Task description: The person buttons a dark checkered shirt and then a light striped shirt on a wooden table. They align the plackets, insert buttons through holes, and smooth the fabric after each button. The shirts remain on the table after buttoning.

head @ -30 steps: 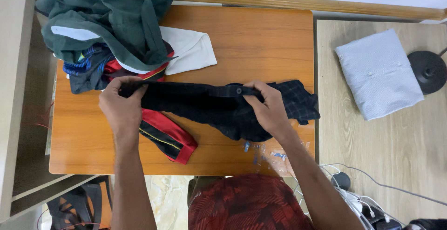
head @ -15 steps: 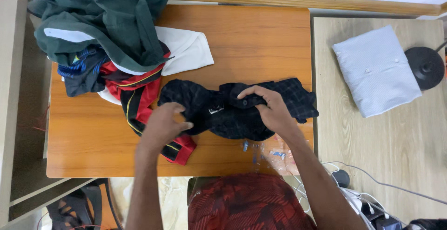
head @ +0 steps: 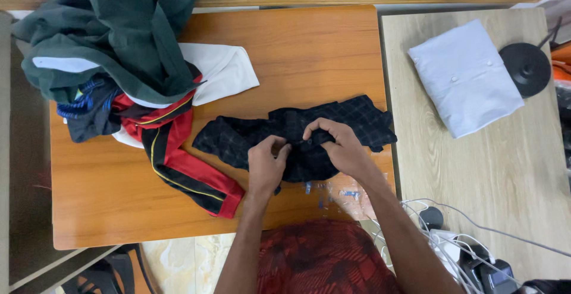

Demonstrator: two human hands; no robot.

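A black checked garment [head: 351, 120] lies crumpled across the middle of the orange wooden table [head: 309, 50]. My left hand [head: 266, 164] and my right hand [head: 336, 145] meet over its centre, both pinching the dark fabric at a button on its band, fingertips almost touching. To the left, a red and black striped garment [head: 184, 169] trails from a heap of clothes [head: 113, 50] with a dark green top, a white piece and blue fabric.
A folded pale blue shirt [head: 464, 77] rests on the lighter wooden table [head: 505, 163] at right, next to a round black lamp base [head: 526, 69]. White cables and chargers [head: 458, 246] lie at the lower right. Small blue bits sit on the orange table's front edge.
My left hand let go of the garment's far left end and came right to join my right hand at the middle. The stretched garment has slumped into a crumpled heap.
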